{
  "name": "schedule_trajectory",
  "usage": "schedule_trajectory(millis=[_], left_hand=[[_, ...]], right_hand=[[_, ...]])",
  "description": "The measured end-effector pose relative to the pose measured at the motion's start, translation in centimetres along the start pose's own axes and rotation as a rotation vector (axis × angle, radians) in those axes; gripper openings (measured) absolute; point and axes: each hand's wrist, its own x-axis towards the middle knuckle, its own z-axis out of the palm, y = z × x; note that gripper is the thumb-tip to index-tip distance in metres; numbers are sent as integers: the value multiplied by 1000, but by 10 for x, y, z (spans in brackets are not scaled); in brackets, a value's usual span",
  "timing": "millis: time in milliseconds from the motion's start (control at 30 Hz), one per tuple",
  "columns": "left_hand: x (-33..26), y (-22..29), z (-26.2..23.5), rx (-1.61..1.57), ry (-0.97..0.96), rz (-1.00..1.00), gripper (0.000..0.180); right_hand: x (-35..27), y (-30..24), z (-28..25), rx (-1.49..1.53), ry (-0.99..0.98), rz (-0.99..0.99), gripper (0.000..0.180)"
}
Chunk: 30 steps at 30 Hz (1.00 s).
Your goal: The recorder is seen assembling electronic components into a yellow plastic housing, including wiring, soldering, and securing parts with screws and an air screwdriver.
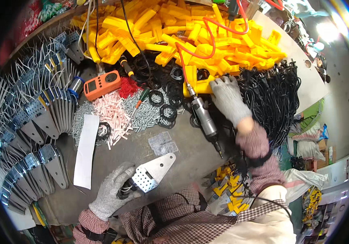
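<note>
My left hand [112,191], in a grey glove, is closed round the near end of a metal plate assembly [161,166]. That assembly has a tapered flat tip, a perforated bracket and wires by my fingers, which partly hide its base. My right hand [228,99], also gloved, reaches to the front of the yellow pile. Its fingers curl over the right end of a yellow plastic housing [203,87]. Just left of that hand lies a pneumatic screwdriver [203,118] with a red hose, its bit pointing toward me.
Yellow housings [174,28] heap along the back. Black power cords [270,93] bunch at right. Rows of tapered metal plates [46,116] stand at left. An orange meter [102,85], screws [142,110], pink sleeves [111,114], black rings [167,112] and a white paper strip [86,150] occupy the middle.
</note>
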Motion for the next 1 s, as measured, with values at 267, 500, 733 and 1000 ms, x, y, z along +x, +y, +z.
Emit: schedule_trajectory(millis=[267,500,733,1000], left_hand=[[-3,-6,0,137,-88,-71,80],[-9,-4,6,156,-40,-81,103],[12,65,12,-1047,480,-273,104],[-26,39,-30,-85,98,-413,70]], right_hand=[[55,59,3,457,-178,-60,53],[-14,121,24,888,709,136,36],[-114,-164,-64,1268,208,-306,46],[-114,-144,0,1048,-158,-449,63]])
